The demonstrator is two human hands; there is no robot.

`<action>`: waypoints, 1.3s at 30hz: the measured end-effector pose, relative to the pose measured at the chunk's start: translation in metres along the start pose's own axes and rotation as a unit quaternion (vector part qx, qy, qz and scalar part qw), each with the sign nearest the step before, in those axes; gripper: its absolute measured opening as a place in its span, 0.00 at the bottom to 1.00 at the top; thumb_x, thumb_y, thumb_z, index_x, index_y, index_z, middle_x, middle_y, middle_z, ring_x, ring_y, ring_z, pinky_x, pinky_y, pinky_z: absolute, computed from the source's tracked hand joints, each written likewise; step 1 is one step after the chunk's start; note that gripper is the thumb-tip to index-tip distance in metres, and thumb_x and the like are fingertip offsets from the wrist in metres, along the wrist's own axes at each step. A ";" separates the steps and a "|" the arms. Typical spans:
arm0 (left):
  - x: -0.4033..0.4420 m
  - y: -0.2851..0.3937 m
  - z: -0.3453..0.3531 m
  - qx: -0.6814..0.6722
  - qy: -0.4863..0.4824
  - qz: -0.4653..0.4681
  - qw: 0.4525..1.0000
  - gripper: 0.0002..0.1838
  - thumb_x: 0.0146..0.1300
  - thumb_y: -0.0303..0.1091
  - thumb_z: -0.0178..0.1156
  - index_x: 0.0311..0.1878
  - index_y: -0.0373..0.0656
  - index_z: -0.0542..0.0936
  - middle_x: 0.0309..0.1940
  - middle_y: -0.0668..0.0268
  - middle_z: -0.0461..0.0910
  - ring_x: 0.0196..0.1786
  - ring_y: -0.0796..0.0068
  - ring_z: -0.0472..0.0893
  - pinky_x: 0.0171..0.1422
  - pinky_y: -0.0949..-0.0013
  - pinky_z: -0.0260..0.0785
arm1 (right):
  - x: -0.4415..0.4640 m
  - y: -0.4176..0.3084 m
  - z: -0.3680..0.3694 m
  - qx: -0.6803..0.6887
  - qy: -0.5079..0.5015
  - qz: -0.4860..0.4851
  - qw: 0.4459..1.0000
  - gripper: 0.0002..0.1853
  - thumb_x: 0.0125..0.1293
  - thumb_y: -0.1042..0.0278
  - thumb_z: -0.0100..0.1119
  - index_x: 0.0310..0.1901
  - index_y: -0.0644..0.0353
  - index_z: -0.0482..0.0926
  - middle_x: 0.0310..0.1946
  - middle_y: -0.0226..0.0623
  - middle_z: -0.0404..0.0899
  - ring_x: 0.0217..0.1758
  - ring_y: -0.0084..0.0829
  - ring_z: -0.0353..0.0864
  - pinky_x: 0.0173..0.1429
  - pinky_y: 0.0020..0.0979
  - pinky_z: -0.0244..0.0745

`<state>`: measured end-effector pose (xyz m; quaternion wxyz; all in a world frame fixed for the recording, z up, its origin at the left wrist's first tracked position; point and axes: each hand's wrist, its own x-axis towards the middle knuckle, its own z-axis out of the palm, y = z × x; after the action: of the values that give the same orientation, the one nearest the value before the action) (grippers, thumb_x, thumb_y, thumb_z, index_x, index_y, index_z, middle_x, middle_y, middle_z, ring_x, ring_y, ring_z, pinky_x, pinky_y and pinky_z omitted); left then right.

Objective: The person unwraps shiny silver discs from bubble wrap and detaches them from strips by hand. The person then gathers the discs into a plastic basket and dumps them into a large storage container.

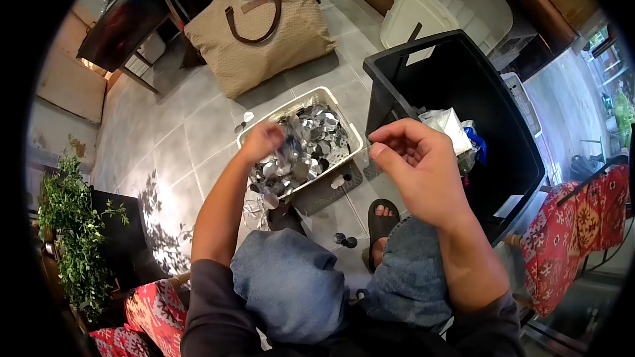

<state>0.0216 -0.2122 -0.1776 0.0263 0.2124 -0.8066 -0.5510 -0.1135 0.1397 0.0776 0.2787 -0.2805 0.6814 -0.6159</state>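
A white plastic basket (358, 140) stands on the floor in front of my knees, heaped with shiny silver discs (324, 129), some of them dark. My left hand (263, 141) is over its left side, smeared by motion, fingers curled in. A blurred bunch of the discs hangs at its fingertips. My right hand (426, 172) is raised to the right of the basket, in front of a black bin (390, 86). Its fingers are curled, with the thumb close to the index fingertip. Whatever lies between them, if anything, is too small to make out.
Inside the black bin lie a white packet (452, 131) and plastic wrappings. A beige bag (264, 43) with brown handles sits beyond the basket. A dark grey crate (334, 190) shows under the basket. Left is a leafy plant (73, 225); small black pieces (344, 240) lie near my sandal (382, 225).
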 end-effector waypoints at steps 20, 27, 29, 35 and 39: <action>0.005 0.007 0.022 0.301 0.243 -0.037 0.921 0.23 0.52 0.22 0.65 0.53 0.47 0.84 0.38 0.46 0.86 0.45 0.45 0.87 0.50 0.49 0.78 | -0.003 -0.002 0.008 -0.016 -0.004 0.010 1.000 0.08 0.67 0.76 0.68 0.46 0.68 0.85 0.36 0.33 0.87 0.40 0.19 0.83 0.45 0.22 0.77; -0.102 0.089 -0.103 0.011 0.350 0.069 0.934 0.17 0.54 0.13 0.67 0.48 0.31 0.80 0.30 0.67 0.85 0.32 0.80 0.82 0.35 0.71 0.74 | 0.001 -0.002 0.018 -0.009 -0.030 0.022 0.999 0.08 0.68 0.75 0.68 0.47 0.67 0.85 0.36 0.31 0.86 0.40 0.18 0.82 0.46 0.22 0.77; -0.141 0.082 -0.139 0.051 0.379 0.035 0.924 0.15 0.54 0.13 0.67 0.45 0.33 0.81 0.31 0.69 0.85 0.32 0.80 0.82 0.34 0.72 0.73 | 0.002 0.000 0.017 -0.039 -0.033 0.013 0.999 0.08 0.68 0.74 0.68 0.47 0.67 0.85 0.36 0.31 0.86 0.39 0.18 0.82 0.46 0.22 0.77; -0.239 0.019 -0.206 -0.036 0.572 0.033 0.819 0.05 0.60 0.19 0.68 0.37 0.38 0.83 0.31 0.69 0.84 0.31 0.80 0.79 0.38 0.71 0.70 | 0.008 0.005 0.024 -0.091 -0.031 0.016 0.995 0.07 0.70 0.75 0.66 0.46 0.68 0.84 0.34 0.29 0.84 0.36 0.16 0.80 0.44 0.21 0.75; -0.292 -0.144 -0.237 -0.039 0.570 -0.037 0.820 0.21 0.57 0.30 0.77 0.50 0.34 0.80 0.42 0.59 0.85 0.42 0.67 0.85 0.46 0.66 0.77 | 0.006 0.003 0.028 -0.071 -0.036 0.024 0.997 0.07 0.69 0.77 0.66 0.46 0.68 0.84 0.34 0.27 0.84 0.37 0.15 0.79 0.44 0.20 0.73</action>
<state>0.3975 -0.3551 -0.1583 0.4689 0.5173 -0.6171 -0.3628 -0.0976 0.1168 0.0716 0.2968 -0.3051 0.7195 -0.5487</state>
